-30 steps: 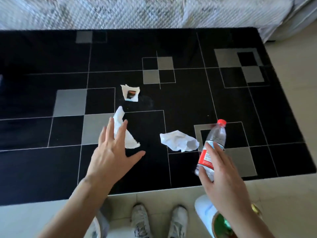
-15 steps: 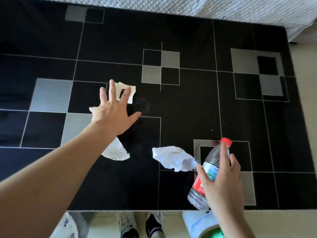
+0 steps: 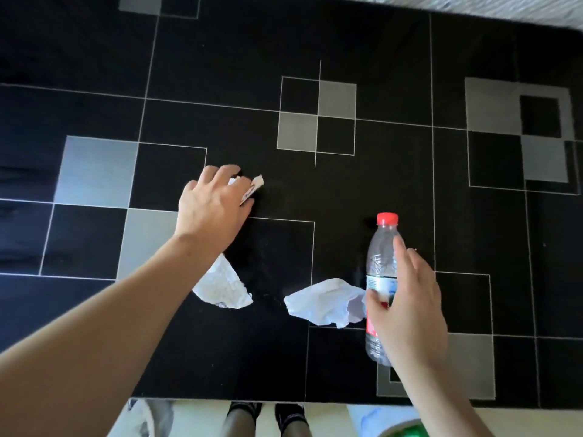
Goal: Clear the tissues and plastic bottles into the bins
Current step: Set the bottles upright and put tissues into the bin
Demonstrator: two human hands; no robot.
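My left hand (image 3: pixel 214 206) reaches over the black table (image 3: pixel 347 190) and its curled fingers grip a small white scrap of tissue or wrapper (image 3: pixel 254 190), lifting one edge. A flat white tissue (image 3: pixel 222 287) lies just below my left wrist. A crumpled white tissue (image 3: pixel 325 301) lies near the table's front middle. My right hand (image 3: pixel 407 310) holds a clear plastic bottle (image 3: pixel 380 263) with a red cap and red label, upright above the table's front right.
The table top is black glass with grey squares and thin white lines. A white quilted cover (image 3: pixel 473 4) runs along the far edge. Below the front edge are my feet (image 3: pixel 265 417), a white bag or bin (image 3: pixel 148 414) at left and a white bin (image 3: pixel 394 421) with something green at right.
My left hand moved forward past the flat tissue and closed its fingers on the small scrap. My right hand rose slightly with the bottle. The camera leaned in over the table.
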